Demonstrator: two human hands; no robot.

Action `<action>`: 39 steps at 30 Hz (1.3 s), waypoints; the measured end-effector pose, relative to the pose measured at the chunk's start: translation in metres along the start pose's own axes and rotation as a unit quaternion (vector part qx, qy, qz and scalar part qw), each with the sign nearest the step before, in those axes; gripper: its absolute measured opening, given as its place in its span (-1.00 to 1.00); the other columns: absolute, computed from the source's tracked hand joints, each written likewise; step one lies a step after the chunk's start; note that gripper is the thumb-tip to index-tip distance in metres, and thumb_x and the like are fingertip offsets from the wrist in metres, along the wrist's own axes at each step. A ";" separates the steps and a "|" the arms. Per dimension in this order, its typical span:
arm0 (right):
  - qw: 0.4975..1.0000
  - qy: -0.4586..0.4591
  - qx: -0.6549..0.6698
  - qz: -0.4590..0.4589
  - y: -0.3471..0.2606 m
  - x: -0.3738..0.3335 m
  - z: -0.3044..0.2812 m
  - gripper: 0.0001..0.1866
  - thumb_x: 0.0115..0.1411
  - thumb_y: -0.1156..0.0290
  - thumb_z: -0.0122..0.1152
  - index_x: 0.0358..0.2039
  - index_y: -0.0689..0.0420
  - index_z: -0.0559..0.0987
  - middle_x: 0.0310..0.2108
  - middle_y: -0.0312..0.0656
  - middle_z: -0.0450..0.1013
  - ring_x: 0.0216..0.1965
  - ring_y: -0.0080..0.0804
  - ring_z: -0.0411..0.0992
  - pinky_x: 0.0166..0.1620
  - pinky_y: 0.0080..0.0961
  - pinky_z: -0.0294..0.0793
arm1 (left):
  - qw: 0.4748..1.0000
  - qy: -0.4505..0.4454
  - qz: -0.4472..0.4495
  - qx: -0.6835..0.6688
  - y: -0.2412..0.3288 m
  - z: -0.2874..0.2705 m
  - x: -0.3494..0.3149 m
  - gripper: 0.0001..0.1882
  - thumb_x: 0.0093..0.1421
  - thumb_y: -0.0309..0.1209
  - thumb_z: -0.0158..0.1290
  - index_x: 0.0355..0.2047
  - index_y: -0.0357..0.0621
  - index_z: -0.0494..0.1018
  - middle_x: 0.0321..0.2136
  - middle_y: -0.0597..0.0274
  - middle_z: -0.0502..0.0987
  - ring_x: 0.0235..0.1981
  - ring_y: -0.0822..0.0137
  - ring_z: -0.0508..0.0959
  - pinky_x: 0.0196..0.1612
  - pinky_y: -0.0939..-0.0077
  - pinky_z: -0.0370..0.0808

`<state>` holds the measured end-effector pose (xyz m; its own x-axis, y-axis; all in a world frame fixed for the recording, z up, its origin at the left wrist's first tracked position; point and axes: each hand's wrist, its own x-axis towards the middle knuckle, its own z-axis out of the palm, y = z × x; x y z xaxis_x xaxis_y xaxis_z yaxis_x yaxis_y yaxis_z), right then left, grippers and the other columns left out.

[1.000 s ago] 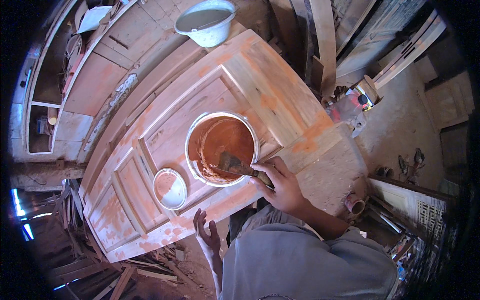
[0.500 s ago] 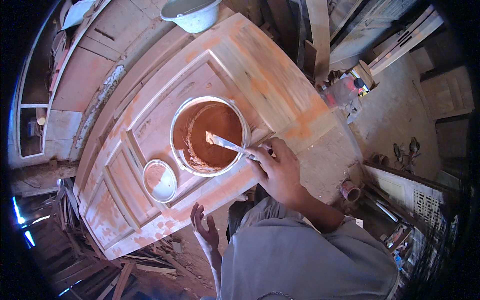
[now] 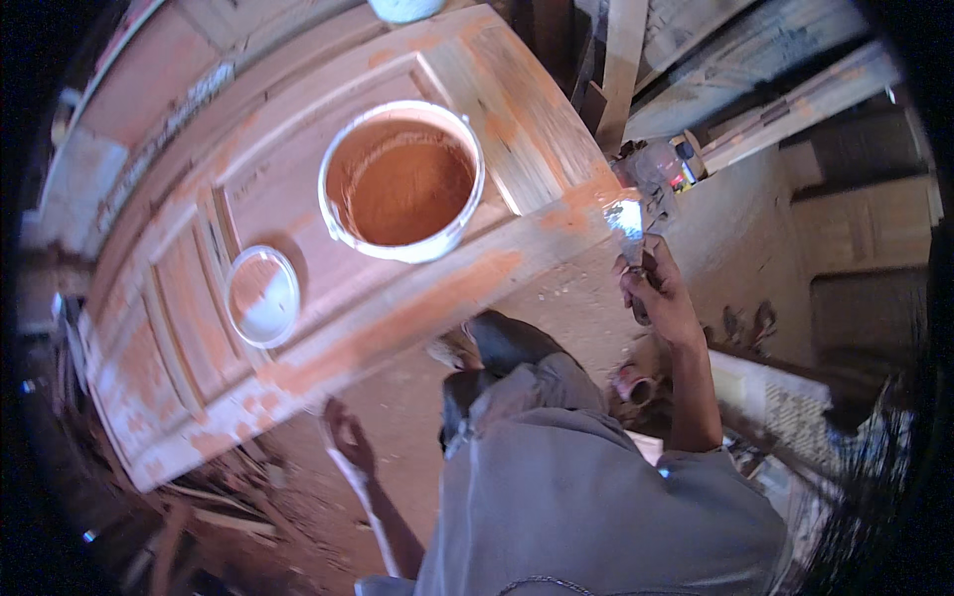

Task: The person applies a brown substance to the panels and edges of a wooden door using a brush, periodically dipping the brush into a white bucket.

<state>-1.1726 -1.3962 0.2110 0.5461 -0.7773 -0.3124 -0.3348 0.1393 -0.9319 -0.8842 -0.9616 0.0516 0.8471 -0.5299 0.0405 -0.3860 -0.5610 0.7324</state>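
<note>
My right hand (image 3: 658, 288) grips the handle of a putty knife (image 3: 626, 219). Its shiny blade points away from me, by the right end of a panelled wooden door (image 3: 298, 370) lying flat. On the door stands a white bucket (image 3: 437, 244) with orange-brown paste (image 3: 407, 194) inside. To its left lies a round white lid (image 3: 270, 316), partly smeared with the same paste. My left hand (image 3: 348, 437), slightly blurred, hangs with fingers apart beside the door's near edge and holds nothing. Orange patches mark the door's frame and panels.
A pale basin (image 3: 405, 8) is cut off at the top edge. Beyond the door's right end stands a clear bottle (image 3: 651, 164) among clutter. An open can (image 3: 633, 383) sits on the floor to the right. Wood scraps (image 3: 234, 521) lie below the door at left.
My right hand has drawn the putty knife out of the bucket and moved right to the door's end. My left hand has shifted left and down. The whole view has also shifted.
</note>
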 end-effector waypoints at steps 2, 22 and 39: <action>0.997 -0.020 0.009 -0.073 0.009 0.016 -0.028 -0.47 0.38 0.49 0.05 0.33 0.08 0.24 -0.25 -0.34 0.39 -0.38 -0.62 0.33 -0.31 -0.60 0.42 | 0.997 0.052 -0.061 -0.010 0.000 -0.009 -0.013 -0.61 0.41 -0.34 -0.05 0.12 -0.36 0.39 0.10 -0.03 0.46 0.02 0.13 0.53 0.02 0.31 0.50; 0.832 -0.384 0.362 0.170 0.018 0.171 -0.127 -0.51 0.47 -0.07 -0.27 0.08 0.06 0.38 -0.46 -0.32 0.27 -0.45 -0.48 0.28 -0.29 -0.41 0.35 | 0.861 -0.076 -0.433 -0.255 0.128 0.377 -0.284 -0.68 0.38 -0.43 -0.14 0.04 -0.27 0.47 -0.10 -0.01 0.61 -0.13 0.12 0.61 -0.01 0.31 0.51; 0.730 -0.556 0.358 0.176 -0.008 0.150 -0.034 -0.59 0.42 -0.14 -0.11 -0.07 -0.13 0.52 -0.45 -0.48 0.26 -0.43 -0.62 0.25 -0.08 -0.36 0.26 | 0.809 0.172 -0.517 -0.222 0.164 0.338 -0.240 -0.54 0.40 -0.16 -0.03 0.06 -0.34 0.47 -0.15 0.01 0.60 -0.09 0.23 0.58 0.01 0.35 0.48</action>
<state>-1.1141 -1.5347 0.1779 0.9412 0.3064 -0.1420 -0.3358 0.8038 -0.4911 -1.2739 -1.1413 -0.0673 0.7136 0.3282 -0.6189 0.6986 -0.2675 0.6636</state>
